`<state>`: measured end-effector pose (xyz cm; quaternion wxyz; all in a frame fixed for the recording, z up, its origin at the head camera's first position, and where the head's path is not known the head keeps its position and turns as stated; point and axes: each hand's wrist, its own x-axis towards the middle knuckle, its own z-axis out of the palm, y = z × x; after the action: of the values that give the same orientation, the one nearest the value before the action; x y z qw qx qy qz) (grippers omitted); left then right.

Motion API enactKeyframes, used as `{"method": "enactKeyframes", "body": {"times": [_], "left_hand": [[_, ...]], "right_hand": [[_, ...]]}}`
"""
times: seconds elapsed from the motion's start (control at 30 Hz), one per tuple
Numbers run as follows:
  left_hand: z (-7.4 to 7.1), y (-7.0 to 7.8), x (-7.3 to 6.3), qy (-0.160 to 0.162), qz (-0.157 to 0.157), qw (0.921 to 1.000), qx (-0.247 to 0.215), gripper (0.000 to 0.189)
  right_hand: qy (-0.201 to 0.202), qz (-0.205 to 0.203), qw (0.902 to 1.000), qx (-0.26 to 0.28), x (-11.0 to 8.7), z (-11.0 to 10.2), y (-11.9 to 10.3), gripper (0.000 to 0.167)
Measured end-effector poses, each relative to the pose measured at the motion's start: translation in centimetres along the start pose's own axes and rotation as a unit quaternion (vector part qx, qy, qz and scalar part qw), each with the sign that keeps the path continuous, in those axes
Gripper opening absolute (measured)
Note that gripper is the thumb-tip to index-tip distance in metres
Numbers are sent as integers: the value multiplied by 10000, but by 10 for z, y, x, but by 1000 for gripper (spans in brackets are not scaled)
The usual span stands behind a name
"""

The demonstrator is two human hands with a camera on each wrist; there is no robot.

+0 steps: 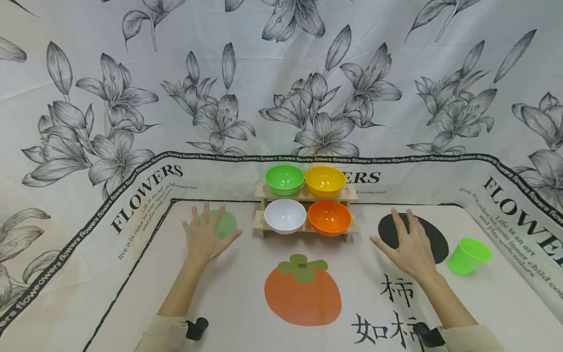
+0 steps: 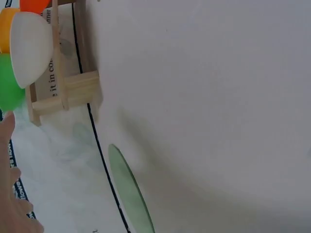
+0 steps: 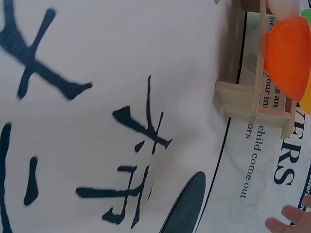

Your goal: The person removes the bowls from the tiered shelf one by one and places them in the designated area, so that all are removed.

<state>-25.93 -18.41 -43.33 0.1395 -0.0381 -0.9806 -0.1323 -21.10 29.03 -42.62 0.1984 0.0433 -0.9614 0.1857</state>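
Over the worktop (image 1: 237, 298): the left hand (image 1: 208, 239) and the right hand (image 1: 411, 247) were both spread, fingers apart and gripping nothing, with the gap between them perhaps left so that nothing was covered.
Behind the left hand: a green round patch (image 1: 227, 220) showed past the fingers; whether the palm touched the surface, I could not tell.
Behind the right hand: a black oval patch (image 1: 434, 239) lay partly hidden by the fingers, contact again unclear.
Outside the right hand: a green cup (image 1: 469, 256) stood just beside it, mouth upward, apart from the bowls and seemingly placed for that hand's reach.
Between and slightly ahead of both hands: a wooden rack (image 2: 81, 90) carried four bowls, touching neither hand.
Rack's lower step: the white bowl (image 1: 285, 220) sat toward the left hand, the orange bowl (image 1: 330, 220) toward the right.
Rack's upper step: the green bowl (image 1: 285, 182) sat behind the white one, the yellow bowl (image 1: 325, 183) behind the orange; the step probably served to keep every mouth in sight.
Nearer the person than the hands: a printed persimmon (image 1: 303, 300) lay midway between the forearms.
Farthest from the hands: a flowered cloth (image 1: 290, 134) rose behind the rack, likely as a backdrop.
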Motion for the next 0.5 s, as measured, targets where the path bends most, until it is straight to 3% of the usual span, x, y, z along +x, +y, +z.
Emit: {"method": "enactKeyframes", "body": {"times": [0.23,0.37,0.5], "left_hand": [[18,19,3,42,-20,9970,-779,65],[27,31,8,326,169,9941,-1019,55],[37,40,13,510,384,9858,-1555,48]], "right_hand": [[-633,-219,9930,974,10,17,-19,89],[-605,-350,9847,1599,15,33,-27,86],[-540,-375,9755,2100,21,45,-35,85]]}}
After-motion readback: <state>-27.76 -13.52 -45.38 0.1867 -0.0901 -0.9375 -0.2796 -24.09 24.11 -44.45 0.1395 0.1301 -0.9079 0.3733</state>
